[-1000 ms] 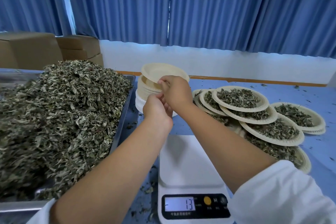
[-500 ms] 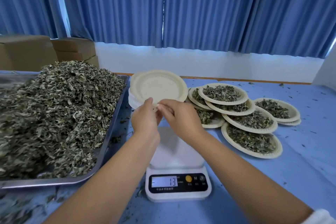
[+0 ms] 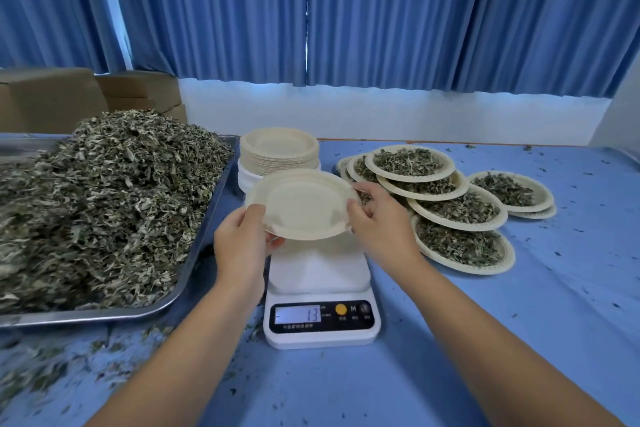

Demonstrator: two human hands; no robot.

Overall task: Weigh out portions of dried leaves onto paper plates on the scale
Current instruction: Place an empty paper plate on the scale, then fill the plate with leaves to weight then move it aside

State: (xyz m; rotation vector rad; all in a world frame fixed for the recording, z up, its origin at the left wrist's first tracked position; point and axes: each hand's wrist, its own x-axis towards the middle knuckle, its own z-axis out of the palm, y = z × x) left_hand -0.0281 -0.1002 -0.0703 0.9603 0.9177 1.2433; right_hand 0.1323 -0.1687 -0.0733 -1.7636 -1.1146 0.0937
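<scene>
L hand: thumb on top of the empty plate rim at its 7 o'clock, other fingers curled under, pinching it. R hand: fingertips clamp the rim at 3 o'clock. Plate held level-ish over the far end of the scale; can't tell if it touches. Display reads 13. From the scale: plate stack at 12, filled plates overlapping at 2, tray w/ heap of dried leaves at 9. Leaf bits scattered on the blue table.
</scene>
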